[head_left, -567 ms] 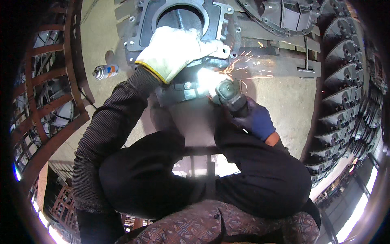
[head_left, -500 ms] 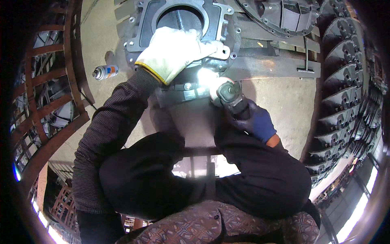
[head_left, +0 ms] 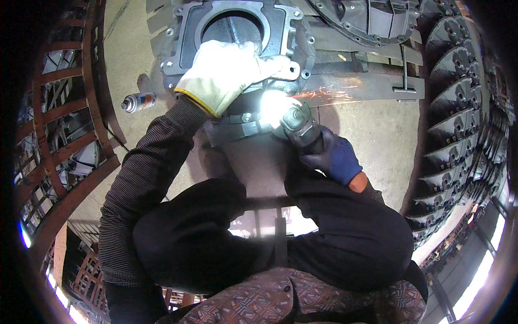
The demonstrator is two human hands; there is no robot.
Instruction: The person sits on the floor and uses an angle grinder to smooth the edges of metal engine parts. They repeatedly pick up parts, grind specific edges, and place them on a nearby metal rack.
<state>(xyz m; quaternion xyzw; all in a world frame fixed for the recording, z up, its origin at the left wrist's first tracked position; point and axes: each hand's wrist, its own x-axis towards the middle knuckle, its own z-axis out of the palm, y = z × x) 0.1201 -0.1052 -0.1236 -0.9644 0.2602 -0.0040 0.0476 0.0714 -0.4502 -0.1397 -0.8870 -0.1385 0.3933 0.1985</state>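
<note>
A dark metal housing point(head_left: 186, 43) with a large round bore and bolt holes lies ahead of me. My left hand point(head_left: 221, 73), in a white glove with a yellow cuff edge, grips it just below the bore. Its thumb stretches right along a lug point(head_left: 292, 70) with a hole; the other fingers are partly hidden. In a blue glove, my right hand point(head_left: 334, 156) is closed around an angle grinder point(head_left: 298, 123). The grinder's head is at the housing's near edge, beside a bright glare that hides the contact spot. Orange sparks point(head_left: 329, 95) fly off to the right.
A spray can point(head_left: 138, 102) lies on the floor at left, near a rusty metal rack point(head_left: 89, 102). Another ribbed casting point(head_left: 386, 21) sits at far right on metal slats, with a T-shaped bar point(head_left: 404, 73). Stacked dark castings point(head_left: 450, 108) line the right side.
The grinder and my right hand have shifted slightly left and up. Sparks now stream to the right. My left hand keeps its hold, and the whole view has shifted a little.
</note>
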